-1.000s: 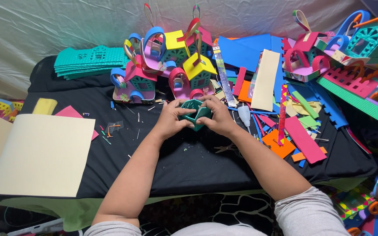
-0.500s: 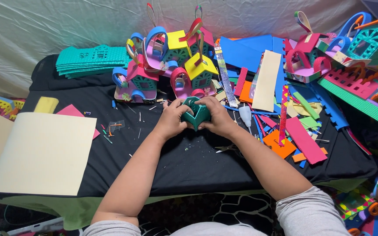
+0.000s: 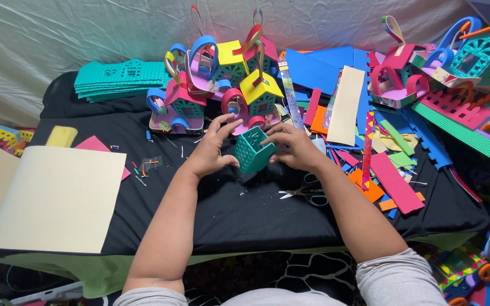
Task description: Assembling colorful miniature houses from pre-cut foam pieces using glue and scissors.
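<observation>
A worktop (image 3: pixel 245 215) draped in black cloth is carrying everything, with a large cream foam sheet (image 3: pixel 58 195) lying flat at its left side. A stack of teal foam panels with cut-out windows (image 3: pixel 121 78) is sitting at the far left corner, and a cluster of small multicoloured foam houses with looped handles (image 3: pixel 216 73) is standing just behind the hands. Loose strips of pink, orange and blue foam (image 3: pixel 389 181) are lying scattered to the right. A pair of scissors (image 3: pixel 304 194) is resting on the cloth near the right forearm. The left hand (image 3: pixel 211 150) and right hand (image 3: pixel 296 148) are gripping a small teal foam box with a patterned cut-out side (image 3: pixel 252 150) between them, thumbs pressing its near edges while the left fingers are spreading loosely above it; the box is being held tilted just above the cloth at mid-worktop.
</observation>
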